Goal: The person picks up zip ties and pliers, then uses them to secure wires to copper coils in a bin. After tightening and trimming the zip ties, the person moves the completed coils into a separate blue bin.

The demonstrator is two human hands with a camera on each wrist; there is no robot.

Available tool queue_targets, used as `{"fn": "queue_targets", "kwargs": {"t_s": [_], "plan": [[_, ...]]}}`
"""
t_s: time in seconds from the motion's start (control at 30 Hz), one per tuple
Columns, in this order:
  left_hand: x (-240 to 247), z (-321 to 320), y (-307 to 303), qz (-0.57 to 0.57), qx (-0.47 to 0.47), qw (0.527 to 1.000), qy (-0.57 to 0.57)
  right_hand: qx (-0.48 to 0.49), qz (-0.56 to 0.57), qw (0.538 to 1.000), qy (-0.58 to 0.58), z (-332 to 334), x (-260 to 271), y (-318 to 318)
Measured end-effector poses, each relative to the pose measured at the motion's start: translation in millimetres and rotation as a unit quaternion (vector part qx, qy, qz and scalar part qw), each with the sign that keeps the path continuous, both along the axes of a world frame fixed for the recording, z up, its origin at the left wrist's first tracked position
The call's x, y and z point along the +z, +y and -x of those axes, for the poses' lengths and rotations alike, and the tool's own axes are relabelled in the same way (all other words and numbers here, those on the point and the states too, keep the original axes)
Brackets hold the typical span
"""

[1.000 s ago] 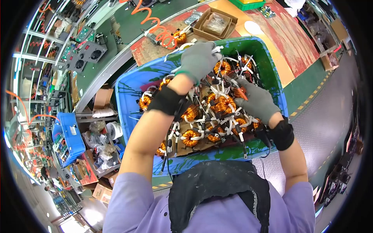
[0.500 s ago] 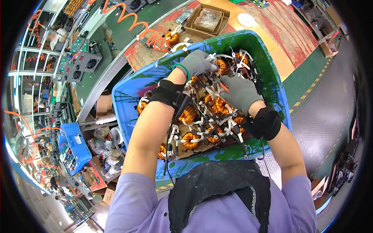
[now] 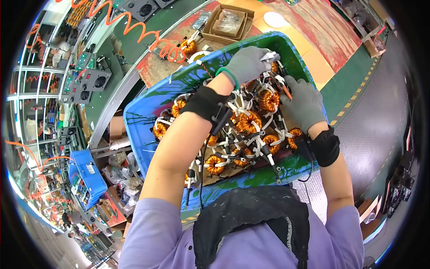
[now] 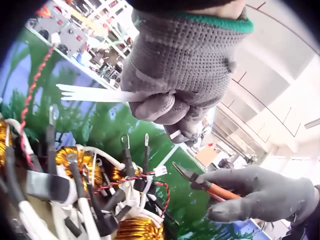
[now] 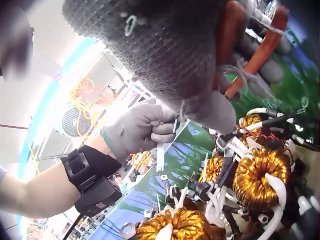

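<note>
My gloved left hand (image 3: 251,65) is raised over the far side of a blue bin (image 3: 134,117), fingers curled round a bundle of flat white strips that look like cable ties (image 4: 97,94). A thin white strip (image 4: 169,154) slants down below that hand. At the bin's right side, my gloved right hand (image 3: 305,104) grips orange-handled pliers (image 4: 221,191), whose pointed tip faces the strip and a small white connector (image 4: 160,171). Below the hands lie copper-wound ring coils (image 5: 261,179) with white leads, black sleeving and metal lugs.
Behind the bin is a worn red-topped bench (image 3: 154,71) with a cardboard box (image 3: 228,24), a loose coil (image 3: 188,46) and a coiled orange hose (image 3: 139,29). Green paint streaks the bin walls. A shelf of bagged parts (image 3: 127,179) stands at the left.
The hands came close together half a second ago over the bin's far part. Since then both have shifted right and drawn apart, still holding the white strips and the pliers.
</note>
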State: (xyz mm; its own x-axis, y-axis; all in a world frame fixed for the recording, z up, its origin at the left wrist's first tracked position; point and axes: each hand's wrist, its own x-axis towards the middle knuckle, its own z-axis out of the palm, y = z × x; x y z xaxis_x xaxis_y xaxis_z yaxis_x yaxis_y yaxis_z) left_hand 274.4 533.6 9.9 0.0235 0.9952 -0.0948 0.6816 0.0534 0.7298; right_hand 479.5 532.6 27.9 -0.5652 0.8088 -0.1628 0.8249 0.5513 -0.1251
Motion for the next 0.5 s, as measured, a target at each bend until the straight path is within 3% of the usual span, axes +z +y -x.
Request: {"fn": "queue_targets", "kwargs": {"t_s": [0.07,0.2,0.37,0.5], "plan": [[-2,-8,14,0.035,-0.028,0.997,0.061,0.004,-0.003,1.000,0.009,2,0,8],[-16,-11,37,0.040,0.007,0.998,-0.042,0.040,0.034,0.998,-0.029,12,5,25],[-30,-12,51,0.056,0.009,0.994,-0.098,0.052,0.139,0.986,-0.076,16,12,49],[-36,-12,51,0.055,0.016,0.989,-0.136,0.072,0.149,0.980,-0.112,20,15,60]]}}
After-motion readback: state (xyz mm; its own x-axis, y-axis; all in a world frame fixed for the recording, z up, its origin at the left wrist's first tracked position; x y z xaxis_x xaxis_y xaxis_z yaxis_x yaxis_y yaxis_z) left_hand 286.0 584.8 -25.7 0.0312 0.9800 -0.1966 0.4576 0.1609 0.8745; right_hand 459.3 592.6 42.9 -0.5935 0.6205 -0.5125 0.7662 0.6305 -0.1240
